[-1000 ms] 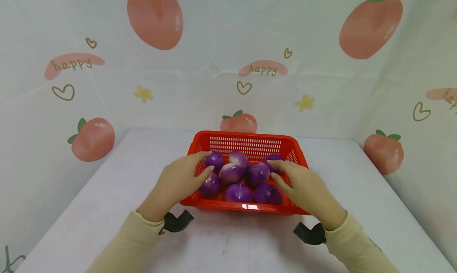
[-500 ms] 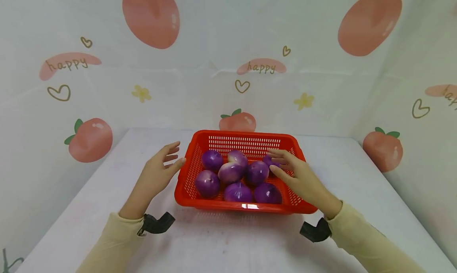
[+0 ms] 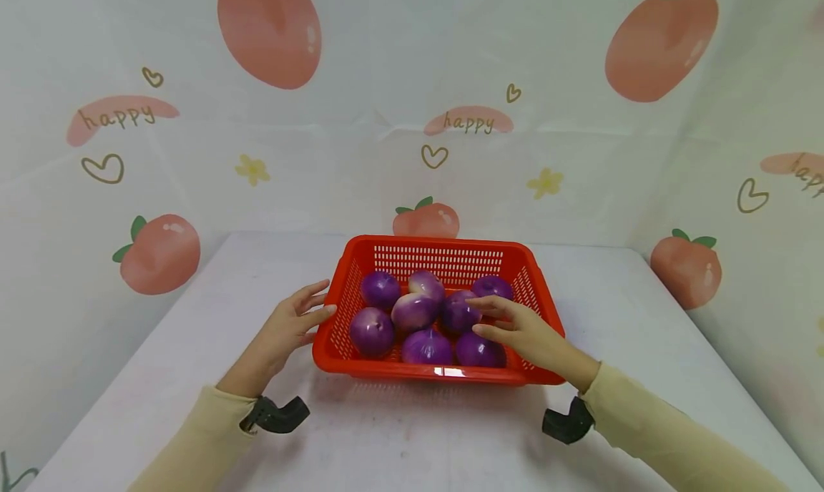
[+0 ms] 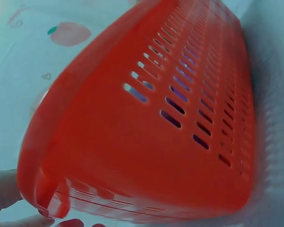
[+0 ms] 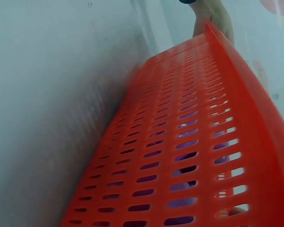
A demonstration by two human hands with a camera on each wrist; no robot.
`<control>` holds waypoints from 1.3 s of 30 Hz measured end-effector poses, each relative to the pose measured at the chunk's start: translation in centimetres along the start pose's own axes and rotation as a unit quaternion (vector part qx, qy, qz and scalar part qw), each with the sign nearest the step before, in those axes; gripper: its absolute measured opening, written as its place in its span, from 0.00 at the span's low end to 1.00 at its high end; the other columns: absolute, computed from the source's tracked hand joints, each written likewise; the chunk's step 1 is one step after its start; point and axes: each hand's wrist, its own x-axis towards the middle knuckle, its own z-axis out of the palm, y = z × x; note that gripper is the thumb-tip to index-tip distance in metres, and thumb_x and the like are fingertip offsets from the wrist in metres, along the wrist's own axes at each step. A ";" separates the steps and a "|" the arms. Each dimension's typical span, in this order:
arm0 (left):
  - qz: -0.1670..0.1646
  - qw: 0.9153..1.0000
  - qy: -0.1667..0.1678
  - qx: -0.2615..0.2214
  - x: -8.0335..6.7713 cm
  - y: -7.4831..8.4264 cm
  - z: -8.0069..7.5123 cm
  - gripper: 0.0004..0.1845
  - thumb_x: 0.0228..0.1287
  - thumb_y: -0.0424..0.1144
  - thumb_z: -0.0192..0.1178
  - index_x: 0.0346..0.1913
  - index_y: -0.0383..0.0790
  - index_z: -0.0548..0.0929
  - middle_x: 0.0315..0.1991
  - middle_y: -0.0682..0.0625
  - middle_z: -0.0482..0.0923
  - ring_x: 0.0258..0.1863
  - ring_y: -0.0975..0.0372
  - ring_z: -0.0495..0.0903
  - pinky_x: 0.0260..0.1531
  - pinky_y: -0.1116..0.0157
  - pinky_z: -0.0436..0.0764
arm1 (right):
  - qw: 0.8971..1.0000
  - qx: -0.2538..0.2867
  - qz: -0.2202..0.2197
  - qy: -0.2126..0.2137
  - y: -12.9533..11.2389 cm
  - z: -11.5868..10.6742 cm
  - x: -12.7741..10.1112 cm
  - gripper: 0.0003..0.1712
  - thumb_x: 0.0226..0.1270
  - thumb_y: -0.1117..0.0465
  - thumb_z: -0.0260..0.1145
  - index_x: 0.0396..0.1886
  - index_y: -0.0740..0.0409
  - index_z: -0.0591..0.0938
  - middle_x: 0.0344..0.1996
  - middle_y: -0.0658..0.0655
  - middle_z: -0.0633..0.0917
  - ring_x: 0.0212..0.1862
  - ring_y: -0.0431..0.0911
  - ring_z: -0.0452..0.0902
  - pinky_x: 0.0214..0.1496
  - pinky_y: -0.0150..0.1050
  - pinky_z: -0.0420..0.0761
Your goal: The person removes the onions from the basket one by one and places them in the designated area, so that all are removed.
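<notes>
A red plastic basket (image 3: pixel 438 370) with slotted walls holds several shiny purple onions (image 3: pixel 414 312). At its left rim is my left hand (image 3: pixel 286 331), the thumb over the rim and the other fingers outside it; the left wrist view shows the rim between thumb (image 4: pixel 4 189) and a finger. My right hand (image 3: pixel 524 331) reaches over the right side of the basket, fingers loosely bent above the onion (image 3: pixel 458 313) right of the middle, holding nothing. Whether its fingertips touch that onion cannot be told. The right wrist view shows the basket's slotted wall (image 5: pixel 180 118) and little of that hand.
A white-covered table (image 3: pixel 412 435) lies under the basket. Behind it and at both sides hangs a white cloth (image 3: pixel 360 70) printed with peaches, hearts and flowers. Black curved mounts (image 3: pixel 280 415) are strapped to both wrists.
My left hand left the onions for the outside of the basket, then lowered onto its left rim. My right hand shifted left and down, uncovering the far right onion. The onions stay in the basket.
</notes>
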 end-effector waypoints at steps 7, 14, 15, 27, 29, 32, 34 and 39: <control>-0.024 0.998 -0.014 -0.059 0.3 -0.6 -0.2 0.36 0.70 0.44 0.56 0.76 0.45 0.53 0.71 0.35 0.62 0.56 0.54 0.78 0.53 0.51 0.81 | 0.999 -0.011 0.034 -0.010 0.6 0.0 0.6 0.31 0.64 0.50 0.67 0.64 0.57 0.74 0.60 0.64 0.77 0.62 0.61 0.72 0.55 0.48 0.82; -0.035 0.993 -0.028 -0.109 0.3 -1.0 -0.3 0.37 0.69 0.43 0.58 0.76 0.48 0.53 0.64 0.37 0.71 0.47 0.63 0.81 0.46 0.56 0.84 | 0.998 -0.013 0.058 -0.019 0.7 0.0 1.0 0.28 0.63 0.57 0.69 0.62 0.60 0.76 0.60 0.64 0.78 0.64 0.62 0.71 0.57 0.49 0.80; -0.036 0.992 -0.030 -0.118 0.3 -1.1 -0.3 0.37 0.69 0.43 0.58 0.76 0.48 0.54 0.62 0.39 0.74 0.46 0.63 0.82 0.45 0.56 0.85 | 0.998 -0.018 0.060 -0.019 0.7 0.0 1.1 0.28 0.62 0.58 0.69 0.61 0.60 0.76 0.59 0.64 0.78 0.63 0.62 0.71 0.58 0.50 0.80; -0.055 0.987 -0.023 -0.151 0.3 -1.4 -0.2 0.36 0.69 0.45 0.58 0.76 0.53 0.55 0.54 0.50 0.80 0.47 0.63 0.81 0.47 0.56 0.84 | 0.992 -0.070 0.102 -0.030 0.7 0.3 1.5 0.27 0.56 0.59 0.74 0.55 0.61 0.80 0.53 0.62 0.81 0.58 0.59 0.76 0.59 0.52 0.78; -0.058 0.986 -0.023 -0.156 0.3 -1.4 -0.2 0.36 0.69 0.45 0.58 0.76 0.54 0.55 0.53 0.51 0.79 0.47 0.63 0.81 0.47 0.56 0.84 | 0.991 -0.078 0.105 -0.037 0.9 0.3 1.5 0.27 0.55 0.59 0.75 0.55 0.60 0.80 0.53 0.62 0.81 0.57 0.58 0.77 0.59 0.52 0.79; -0.060 0.985 -0.022 -0.160 0.3 -1.4 -0.2 0.36 0.69 0.45 0.58 0.76 0.54 0.55 0.54 0.51 0.79 0.47 0.63 0.81 0.46 0.56 0.84 | 0.989 -0.085 0.114 -0.049 1.0 0.4 1.5 0.29 0.53 0.58 0.76 0.55 0.59 0.80 0.54 0.61 0.80 0.56 0.58 0.77 0.59 0.52 0.79; -0.062 0.985 -0.021 -0.161 0.3 -1.5 -0.2 0.36 0.69 0.45 0.58 0.76 0.54 0.55 0.54 0.51 0.79 0.47 0.63 0.81 0.46 0.56 0.84 | 0.987 -0.085 0.121 -0.057 0.9 0.4 1.4 0.29 0.53 0.58 0.76 0.56 0.59 0.80 0.55 0.61 0.80 0.57 0.58 0.76 0.59 0.53 0.78; -0.065 0.985 -0.019 -0.157 0.3 -1.4 -0.3 0.36 0.69 0.45 0.58 0.76 0.55 0.55 0.53 0.51 0.79 0.47 0.63 0.81 0.46 0.56 0.84 | 0.984 -0.085 0.136 -0.073 0.8 0.6 1.5 0.30 0.52 0.58 0.77 0.57 0.57 0.79 0.57 0.61 0.79 0.59 0.59 0.74 0.60 0.54 0.77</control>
